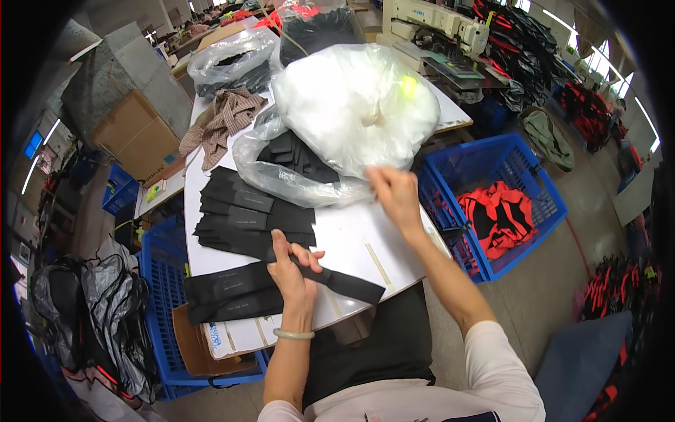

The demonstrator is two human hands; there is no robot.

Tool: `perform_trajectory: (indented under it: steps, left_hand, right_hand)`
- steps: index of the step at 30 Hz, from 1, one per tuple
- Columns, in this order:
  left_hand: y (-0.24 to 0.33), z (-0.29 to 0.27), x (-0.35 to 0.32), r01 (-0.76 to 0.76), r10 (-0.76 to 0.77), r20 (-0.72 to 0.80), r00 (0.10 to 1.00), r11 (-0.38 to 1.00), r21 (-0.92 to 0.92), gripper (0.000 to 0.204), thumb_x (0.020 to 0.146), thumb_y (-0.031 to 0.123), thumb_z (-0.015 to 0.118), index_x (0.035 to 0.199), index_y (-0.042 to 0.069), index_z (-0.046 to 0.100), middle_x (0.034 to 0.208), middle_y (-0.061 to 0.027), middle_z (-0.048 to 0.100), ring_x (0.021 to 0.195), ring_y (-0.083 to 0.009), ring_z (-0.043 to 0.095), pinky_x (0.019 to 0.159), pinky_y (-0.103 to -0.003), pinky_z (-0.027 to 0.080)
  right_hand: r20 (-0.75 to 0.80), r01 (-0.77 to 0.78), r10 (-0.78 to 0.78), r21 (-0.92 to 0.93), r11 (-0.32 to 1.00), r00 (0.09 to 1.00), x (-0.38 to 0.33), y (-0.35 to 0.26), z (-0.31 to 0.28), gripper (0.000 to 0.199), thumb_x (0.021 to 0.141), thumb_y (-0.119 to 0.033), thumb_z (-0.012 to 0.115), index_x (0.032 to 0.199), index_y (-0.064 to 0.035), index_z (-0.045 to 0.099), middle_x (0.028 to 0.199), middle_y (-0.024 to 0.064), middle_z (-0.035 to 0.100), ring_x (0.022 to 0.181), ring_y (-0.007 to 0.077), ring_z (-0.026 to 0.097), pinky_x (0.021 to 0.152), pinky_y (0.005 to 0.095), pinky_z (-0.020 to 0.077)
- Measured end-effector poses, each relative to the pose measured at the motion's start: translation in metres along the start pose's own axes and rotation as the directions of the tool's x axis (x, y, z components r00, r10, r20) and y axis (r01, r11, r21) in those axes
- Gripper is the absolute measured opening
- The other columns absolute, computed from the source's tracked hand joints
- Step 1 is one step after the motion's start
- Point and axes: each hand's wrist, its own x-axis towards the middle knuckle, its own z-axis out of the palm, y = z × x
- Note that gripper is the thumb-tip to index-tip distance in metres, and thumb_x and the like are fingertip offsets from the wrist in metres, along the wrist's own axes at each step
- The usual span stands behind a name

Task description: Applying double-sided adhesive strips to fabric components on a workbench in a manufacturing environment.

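My left hand is closed round one end of a black fabric strip, whose free end points right over the table's front edge. My right hand is raised at the lower edge of a large clear plastic bag. Its fingers are curled together, and anything between them is too small or hidden to make out. Beyond my left hand lies a fanned stack of black fabric strips with small pale print. Several more strips lie nearer the front. Further black pieces sit inside the bag's open mouth.
The white table carries a checked brown cloth and another plastic bag. A sewing machine stands at the back right. Blue crates flank the table; the right crate holds red-and-black garments.
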Motion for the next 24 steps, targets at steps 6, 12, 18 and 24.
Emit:
perform_trajectory:
  steps: [6, 12, 18, 24]
  left_hand:
    - [-0.005, -0.010, -0.011, 0.089, -0.088, 0.033, 0.996, 0.996, -0.027, 0.044, 0.095, 0.046, 0.058, 0.070, 0.012, 0.047, 0.046, -0.0030, 0.043, 0.035, -0.0183, 0.047, 0.059, -0.041, 0.056]
    - [0.001, -0.037, -0.015, 0.113, -0.114, -0.018, 0.993, 0.992, -0.048, 0.048, 0.095, 0.046, 0.057, 0.063, 0.013, 0.045, 0.047, -0.0031, 0.043, 0.037, -0.0187, 0.046, 0.061, -0.042, 0.053]
    - [0.000, -0.022, -0.033, 0.145, -0.139, 0.079, 0.987, 0.987, -0.063, 0.047, 0.095, 0.044, 0.057, 0.063, 0.011, 0.049, 0.047, -0.0022, 0.044, 0.038, -0.0175, 0.048, 0.063, -0.042, 0.054]
    - [0.008, -0.033, -0.033, 0.152, -0.145, 0.088, 0.985, 0.985, -0.085, 0.025, 0.095, 0.023, 0.061, 0.077, 0.011, 0.049, 0.052, -0.0026, 0.048, 0.038, -0.0154, 0.047, 0.059, -0.037, 0.054]
  right_hand:
    - [0.001, -0.053, 0.091, -0.802, 0.595, 0.996, 0.103, 0.060, 0.036, 0.028, 0.085, -0.006, 0.054, 0.109, 0.0077, 0.061, 0.105, 0.0257, 0.065, 0.078, 0.0346, 0.070, 0.068, 0.0444, 0.0565]
    - [-0.045, -0.088, 0.085, -0.781, 0.618, 0.995, 0.106, 0.058, 0.057, 0.020, 0.087, -0.008, 0.052, 0.096, -0.0006, 0.068, 0.103, 0.0211, 0.066, 0.090, 0.0343, 0.069, 0.073, 0.0425, 0.0565]
    - [-0.195, -0.083, -0.101, -0.751, 0.655, 0.976, 0.083, 0.071, 0.046, 0.018, 0.086, -0.014, 0.054, 0.081, -0.0039, 0.068, 0.086, 0.0157, 0.070, 0.071, 0.0335, 0.070, 0.064, 0.0454, 0.0548]
    - [-0.204, 0.004, -0.031, -0.128, 0.992, 0.978, -0.007, -0.025, 0.006, 0.023, 0.086, -0.022, 0.064, 0.077, -0.0016, 0.067, 0.066, 0.0092, 0.066, 0.059, 0.0191, 0.062, 0.055, 0.0339, 0.0453]
